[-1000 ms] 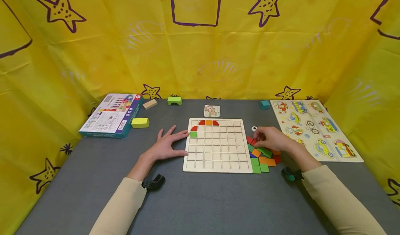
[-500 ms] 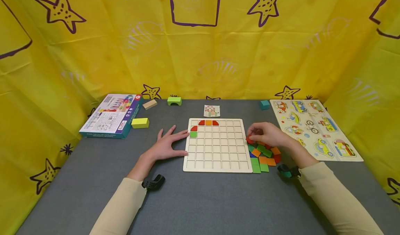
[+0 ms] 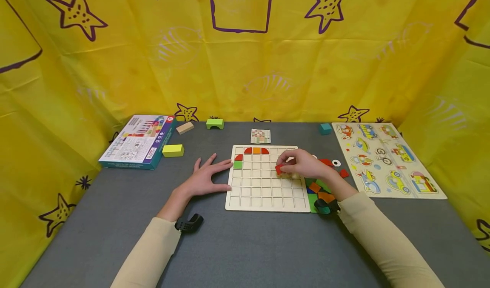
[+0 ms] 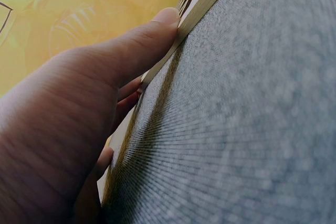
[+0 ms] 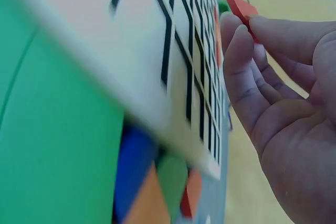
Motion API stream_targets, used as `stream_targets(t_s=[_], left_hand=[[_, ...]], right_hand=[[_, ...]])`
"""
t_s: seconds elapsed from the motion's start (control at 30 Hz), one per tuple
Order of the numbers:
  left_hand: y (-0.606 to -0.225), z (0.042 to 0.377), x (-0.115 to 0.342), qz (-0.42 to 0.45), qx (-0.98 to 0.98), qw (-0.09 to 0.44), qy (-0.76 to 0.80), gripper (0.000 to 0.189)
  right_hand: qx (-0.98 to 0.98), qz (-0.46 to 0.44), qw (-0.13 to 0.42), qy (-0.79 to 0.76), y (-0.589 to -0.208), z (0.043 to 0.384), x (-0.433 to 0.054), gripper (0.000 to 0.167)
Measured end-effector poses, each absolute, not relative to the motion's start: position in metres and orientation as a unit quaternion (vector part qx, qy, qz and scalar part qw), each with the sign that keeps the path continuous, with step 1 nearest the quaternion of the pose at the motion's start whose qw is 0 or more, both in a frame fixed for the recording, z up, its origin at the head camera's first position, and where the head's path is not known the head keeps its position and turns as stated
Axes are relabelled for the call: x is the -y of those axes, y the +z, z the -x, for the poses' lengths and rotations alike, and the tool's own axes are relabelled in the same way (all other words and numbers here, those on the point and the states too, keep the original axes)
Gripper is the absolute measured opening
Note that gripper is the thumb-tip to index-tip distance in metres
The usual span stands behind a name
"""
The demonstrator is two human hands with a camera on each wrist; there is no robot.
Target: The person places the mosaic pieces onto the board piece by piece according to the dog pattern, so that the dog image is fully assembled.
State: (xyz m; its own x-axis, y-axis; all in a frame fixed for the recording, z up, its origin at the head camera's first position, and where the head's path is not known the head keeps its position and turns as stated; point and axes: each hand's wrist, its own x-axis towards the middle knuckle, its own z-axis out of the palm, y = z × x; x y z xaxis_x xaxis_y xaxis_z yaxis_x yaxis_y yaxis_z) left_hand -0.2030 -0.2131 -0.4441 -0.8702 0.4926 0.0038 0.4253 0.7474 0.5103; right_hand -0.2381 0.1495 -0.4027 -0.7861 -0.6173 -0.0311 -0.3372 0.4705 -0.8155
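Note:
A wooden grid board (image 3: 260, 196) lies flat on the table. Its upper left cells hold an orange square tile (image 3: 256, 150), three red rounded tiles and, lower down, a green square tile (image 3: 237, 164). With spread fingers, my left hand (image 3: 203, 181) touches the board's left edge; the left wrist view shows its thumb against the board's side (image 4: 202, 11). Over the right half of the board, my right hand (image 3: 304, 165) pinches a small red tile (image 3: 278, 169) between thumb and fingers. In the right wrist view that red tile (image 5: 242, 10) is tilted, its exact shape unclear.
Loose coloured tiles (image 3: 314, 188) lie right of the board, partly under the right forearm. A picture card (image 3: 260, 136) sits behind it. Farther right is a vehicle puzzle board (image 3: 386, 160). At left are a box (image 3: 135, 141) and a yellow block (image 3: 173, 150).
My right hand has picked a red tile from the pile and carried it left over the board. Red tiles and a white ring show where the hand was. The left hand has stayed put.

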Motion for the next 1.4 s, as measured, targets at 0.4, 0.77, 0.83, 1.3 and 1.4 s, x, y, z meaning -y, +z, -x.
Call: stream_targets(t_s=[0.4,0.77,0.83,1.3,1.4], left_hand=[[-0.443,0.203,0.211,-0.236,-0.935,0.075,0.253,0.083],[-0.442,0.202,0.212,-0.234,-0.935,0.075,0.255,0.082],[-0.443,0.202,0.212,-0.234,-0.935,0.075,0.254,0.082],[-0.445,0.203,0.213,-0.246,-0.932,0.070,0.259,0.081],[-0.444,0.203,0.213,-0.243,-0.932,0.068,0.261,0.081]], right_hand=[[-0.838,0.306,0.181,-0.413,-0.407,0.241,-0.096,0.003],[-0.845,0.297,0.168,-0.412,-0.411,0.246,-0.061,0.004],[-0.849,0.296,0.164,-0.406,-0.411,0.246,-0.053,0.004],[-0.883,0.303,0.133,-0.334,-0.409,0.240,-0.024,0.005],[-0.882,0.312,0.128,-0.329,-0.409,0.240,-0.024,0.008]])
